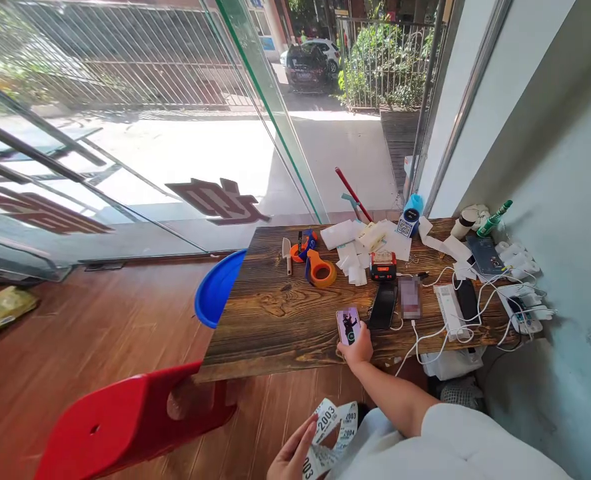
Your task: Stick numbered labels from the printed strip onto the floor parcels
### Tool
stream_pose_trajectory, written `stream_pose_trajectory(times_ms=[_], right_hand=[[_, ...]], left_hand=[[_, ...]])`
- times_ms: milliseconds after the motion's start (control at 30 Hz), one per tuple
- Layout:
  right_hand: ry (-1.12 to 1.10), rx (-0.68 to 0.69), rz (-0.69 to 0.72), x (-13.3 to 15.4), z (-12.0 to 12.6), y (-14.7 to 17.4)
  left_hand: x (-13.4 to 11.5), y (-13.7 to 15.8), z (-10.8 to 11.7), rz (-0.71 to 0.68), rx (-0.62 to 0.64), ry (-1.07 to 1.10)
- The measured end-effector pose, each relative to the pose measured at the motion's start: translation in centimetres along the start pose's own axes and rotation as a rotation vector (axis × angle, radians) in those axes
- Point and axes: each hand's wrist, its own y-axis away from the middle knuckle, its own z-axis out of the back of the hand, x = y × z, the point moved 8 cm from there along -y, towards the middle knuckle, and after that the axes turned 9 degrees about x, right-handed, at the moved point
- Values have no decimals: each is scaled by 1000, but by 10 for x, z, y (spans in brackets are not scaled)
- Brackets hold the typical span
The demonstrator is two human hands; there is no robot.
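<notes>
My left hand (295, 452) is low in the view, below the table's front edge, its fingers closed on a curling strip of printed labels (347, 427). The labels are white with black numbers such as 2003 and 2004. At the table's front part, my right hand (359, 348) grips the lower end of a smartphone (348, 324) with a lit, pinkish screen. Just right of it lies a dark phone (383, 305). Another phone (410, 297), its screen blurred, lies beyond that one with a white cable near its lower end.
On the wooden table (270, 327) lie an orange tape dispenser (320, 270), a knife (288, 257), loose papers (350, 260), an orange-black device (383, 265), a power strip (451, 312) and tangled white cables. A red stool (110, 413) and blue basin (218, 290) stand left. Glass panels lie ahead.
</notes>
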Motion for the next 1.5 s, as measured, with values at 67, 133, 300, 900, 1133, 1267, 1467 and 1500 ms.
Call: stream_pose_trajectory(times_ms=[67, 133, 300, 900, 1133, 1267, 1467, 1500], right_hand=[[19, -21, -39, 2, -9, -2], [29, -37, -51, 4, -13, -6], [26, -85, -66, 8, -12, -18], [-206, 79, 242, 19, -16, 18], [-308, 945, 440, 21, -46, 96], [-424, 1096, 485, 43, -30, 121], [-654, 1129, 567, 104, -2, 128], [-628, 1185, 573, 115, -5, 132]], left_hand=[[1, -1, -5, -27, 51, 21], [4, -3, -4, -53, 73, 20], [20, -5, 17, -47, 61, 55], [9, -8, 22, -158, -67, -87], [-38, 4, 3, -404, -102, -361], [-59, 12, -13, -623, -51, -481], [-69, 34, -6, -671, -138, -372], [-72, 40, 1, -679, -182, -323]])
